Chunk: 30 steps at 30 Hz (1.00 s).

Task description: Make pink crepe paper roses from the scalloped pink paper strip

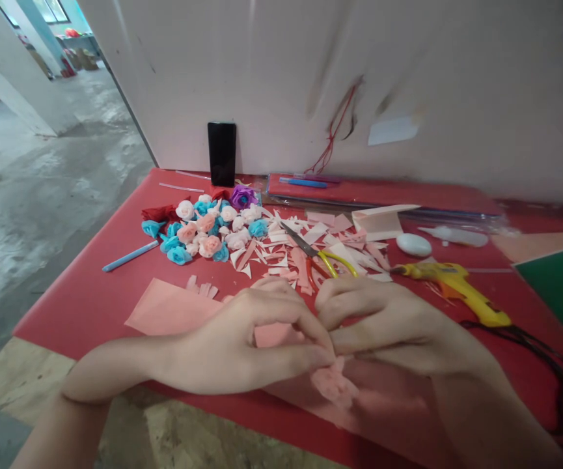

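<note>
Pinching a pink paper rose [336, 385], left hand [242, 352] and right hand [393, 322], each grip clamped on it, scissors [305, 245] and hot-glue gun [450, 283] beyond.

Readable text: none | labels: none legible | brands, numbers, signs: none legible

A ruffled pink flower [336, 389] hangs below pinching fingers [305, 358].
</note>
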Available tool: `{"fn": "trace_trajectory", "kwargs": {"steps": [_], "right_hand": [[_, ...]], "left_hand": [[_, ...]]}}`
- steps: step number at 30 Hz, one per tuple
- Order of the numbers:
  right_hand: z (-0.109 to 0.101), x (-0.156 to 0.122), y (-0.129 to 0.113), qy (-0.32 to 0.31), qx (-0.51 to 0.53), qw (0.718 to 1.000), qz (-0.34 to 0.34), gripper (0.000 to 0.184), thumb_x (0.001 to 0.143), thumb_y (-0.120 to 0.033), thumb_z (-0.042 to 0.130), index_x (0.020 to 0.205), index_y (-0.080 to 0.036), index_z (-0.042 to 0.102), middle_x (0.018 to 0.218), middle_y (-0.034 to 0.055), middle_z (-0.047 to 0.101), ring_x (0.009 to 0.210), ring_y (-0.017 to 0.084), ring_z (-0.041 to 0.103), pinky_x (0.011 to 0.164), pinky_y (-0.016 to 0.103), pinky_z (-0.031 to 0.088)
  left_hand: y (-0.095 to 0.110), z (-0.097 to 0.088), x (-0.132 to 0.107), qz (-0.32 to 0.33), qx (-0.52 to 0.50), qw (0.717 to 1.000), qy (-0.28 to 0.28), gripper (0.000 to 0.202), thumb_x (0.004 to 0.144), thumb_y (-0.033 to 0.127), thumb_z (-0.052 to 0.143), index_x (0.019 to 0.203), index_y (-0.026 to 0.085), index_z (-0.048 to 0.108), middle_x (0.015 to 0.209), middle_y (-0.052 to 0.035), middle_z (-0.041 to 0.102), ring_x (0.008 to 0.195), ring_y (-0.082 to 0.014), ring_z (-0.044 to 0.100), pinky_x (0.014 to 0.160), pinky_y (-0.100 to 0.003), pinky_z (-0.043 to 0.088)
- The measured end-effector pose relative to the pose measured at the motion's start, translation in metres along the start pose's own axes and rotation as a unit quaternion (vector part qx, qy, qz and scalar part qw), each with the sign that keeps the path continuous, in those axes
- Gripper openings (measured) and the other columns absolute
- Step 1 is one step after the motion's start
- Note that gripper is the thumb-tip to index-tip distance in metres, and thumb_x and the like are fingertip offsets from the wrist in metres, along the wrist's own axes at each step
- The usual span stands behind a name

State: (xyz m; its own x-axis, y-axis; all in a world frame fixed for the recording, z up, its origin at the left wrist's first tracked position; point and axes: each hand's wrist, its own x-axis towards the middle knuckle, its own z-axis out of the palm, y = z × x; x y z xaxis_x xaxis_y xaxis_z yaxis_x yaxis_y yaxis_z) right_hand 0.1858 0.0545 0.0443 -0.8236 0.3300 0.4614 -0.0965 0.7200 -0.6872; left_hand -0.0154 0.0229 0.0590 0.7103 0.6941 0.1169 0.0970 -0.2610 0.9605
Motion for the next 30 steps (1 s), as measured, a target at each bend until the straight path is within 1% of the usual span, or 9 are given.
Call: {"fn": "trace_trajectory", "kwargs": {"steps": [4, 9, 13, 15, 17, 20, 25, 28, 30], "right_hand": [[0.000, -0.002, -0.002, 0.002, -0.004, 1.000, 0.003, 0.030, 0.093, -0.024, 0.041, 0.079, -0.014, 0.066, 0.071, 0.0046, 0.060, 0.075, 0.010, 0.051, 0.071, 0.021, 0.045], [0.003, -0.003, -0.008, -0.002, -0.028, 0.999, 0.033, 0.030, 0.093, -0.023, 0.042, 0.078, -0.014, 0.065, 0.069, 0.0028, 0.058, 0.073, 0.010, 0.048, 0.069, 0.022, 0.042], [0.006, -0.005, -0.010, -0.006, -0.042, 0.999, 0.031, 0.025, 0.091, -0.018, 0.045, 0.074, -0.014, 0.064, 0.068, 0.0016, 0.056, 0.071, 0.010, 0.047, 0.068, 0.021, 0.040], [0.006, -0.005, -0.010, -0.008, -0.045, 0.998, 0.030, 0.023, 0.090, -0.016, 0.046, 0.074, -0.015, 0.063, 0.067, 0.0010, 0.055, 0.070, 0.010, 0.048, 0.068, 0.022, 0.040], [0.006, -0.005, -0.010, -0.009, -0.048, 0.998, 0.032, 0.025, 0.091, -0.015, 0.043, 0.074, -0.017, 0.062, 0.065, 0.0007, 0.055, 0.070, 0.011, 0.048, 0.068, 0.022, 0.040], [0.007, -0.004, -0.009, -0.006, -0.040, 0.999, 0.028, 0.027, 0.092, -0.017, 0.042, 0.074, -0.018, 0.062, 0.063, 0.0001, 0.054, 0.069, 0.011, 0.048, 0.066, 0.022, 0.040], [0.010, -0.001, -0.013, 0.014, -0.037, 0.997, 0.061, 0.030, 0.091, -0.019, 0.045, 0.068, -0.015, 0.063, 0.061, 0.0001, 0.054, 0.065, 0.010, 0.047, 0.063, 0.021, 0.040], [0.011, 0.000, -0.015, 0.019, -0.018, 0.997, 0.074, 0.031, 0.091, -0.020, 0.046, 0.067, -0.015, 0.064, 0.060, 0.0002, 0.055, 0.063, 0.009, 0.049, 0.061, 0.021, 0.041], [0.012, 0.000, -0.015, 0.018, -0.001, 0.995, 0.096, 0.029, 0.091, -0.020, 0.046, 0.069, -0.015, 0.066, 0.061, 0.0008, 0.058, 0.063, 0.009, 0.051, 0.060, 0.021, 0.042]], "left_hand": [[0.002, 0.000, 0.000, 0.003, -0.024, 0.999, -0.021, 0.010, 0.084, 0.011, 0.053, 0.077, 0.010, 0.059, 0.075, -0.0027, 0.064, 0.073, -0.0099, 0.050, 0.079, -0.023, 0.039], [0.004, -0.002, -0.001, 0.013, 0.018, 0.999, -0.035, 0.013, 0.087, 0.011, 0.048, 0.080, 0.010, 0.059, 0.077, -0.0041, 0.066, 0.075, -0.0115, 0.051, 0.083, -0.026, 0.037], [0.003, -0.001, -0.002, 0.020, 0.039, 0.998, -0.045, 0.013, 0.086, 0.013, 0.048, 0.079, 0.011, 0.059, 0.076, -0.0049, 0.065, 0.076, -0.0133, 0.051, 0.081, -0.028, 0.038], [0.004, -0.001, -0.002, 0.017, 0.032, 0.998, -0.048, 0.011, 0.086, 0.014, 0.049, 0.079, 0.012, 0.058, 0.074, -0.0040, 0.065, 0.075, -0.0135, 0.052, 0.081, -0.028, 0.038], [0.004, -0.001, -0.002, 0.013, 0.022, 0.998, -0.051, 0.010, 0.086, 0.014, 0.050, 0.079, 0.012, 0.057, 0.073, -0.0034, 0.066, 0.075, -0.0134, 0.053, 0.082, -0.028, 0.038], [0.005, -0.001, -0.001, 0.014, 0.005, 0.998, -0.060, 0.012, 0.087, 0.014, 0.048, 0.080, 0.012, 0.057, 0.074, -0.0041, 0.069, 0.077, -0.0123, 0.056, 0.082, -0.026, 0.039], [0.005, 0.000, 0.000, 0.019, 0.001, 0.998, -0.065, 0.012, 0.089, 0.015, 0.047, 0.081, 0.011, 0.056, 0.075, -0.0057, 0.070, 0.076, -0.0112, 0.058, 0.080, -0.025, 0.040], [0.004, 0.000, 0.000, 0.019, 0.005, 0.998, -0.062, 0.012, 0.089, 0.014, 0.047, 0.080, 0.012, 0.055, 0.075, -0.0048, 0.070, 0.074, -0.0110, 0.057, 0.083, -0.026, 0.040], [0.004, 0.000, -0.001, 0.019, 0.004, 0.998, -0.060, 0.012, 0.088, 0.014, 0.046, 0.079, 0.013, 0.054, 0.074, -0.0038, 0.069, 0.073, -0.0110, 0.057, 0.085, -0.027, 0.039]]}}
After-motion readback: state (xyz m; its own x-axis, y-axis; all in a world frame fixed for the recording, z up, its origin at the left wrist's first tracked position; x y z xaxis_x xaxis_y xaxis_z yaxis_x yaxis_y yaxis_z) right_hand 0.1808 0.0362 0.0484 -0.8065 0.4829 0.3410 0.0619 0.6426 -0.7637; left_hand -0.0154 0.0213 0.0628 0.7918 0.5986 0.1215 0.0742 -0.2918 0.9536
